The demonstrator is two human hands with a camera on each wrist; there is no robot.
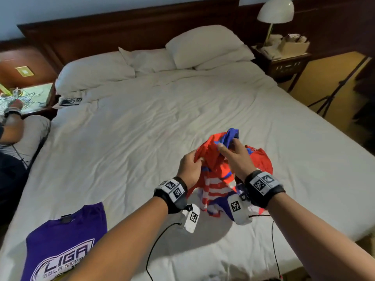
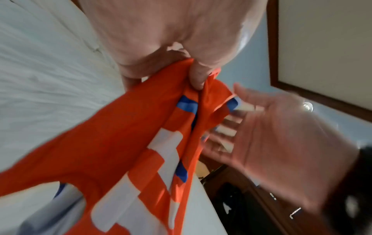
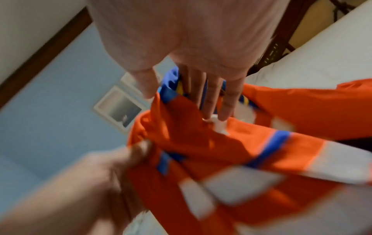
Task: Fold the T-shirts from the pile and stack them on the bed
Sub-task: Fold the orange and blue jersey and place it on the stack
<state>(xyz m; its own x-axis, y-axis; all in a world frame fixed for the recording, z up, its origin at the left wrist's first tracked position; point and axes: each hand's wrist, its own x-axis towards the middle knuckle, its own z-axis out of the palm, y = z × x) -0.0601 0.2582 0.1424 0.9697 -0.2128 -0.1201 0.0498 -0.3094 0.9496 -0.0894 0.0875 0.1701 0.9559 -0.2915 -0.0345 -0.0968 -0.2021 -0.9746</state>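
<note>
- the bunched orange-red jersey tee (image 1: pixel 218 169) in the lower middle of the frame is mostly orange-red, with white horizontal stripes lower down and royal blue trim and panels
- flat purple cotton T-shirt (image 1: pixel 67 234) at the lower left is solid purple with a white-outlined "LIGA" logo
- rumpled white bed sheet (image 1: pixel 142 128) across the middle is plain white, same as the plump white pillows (image 1: pixel 203 45) up top
- dome-shaded table lamp (image 1: pixel 276 11) in the upper right is cream white on a brass-coloured stem
- dark wooden headboard (image 1: pixel 121 31) along the top is deep reddish brown
</note>
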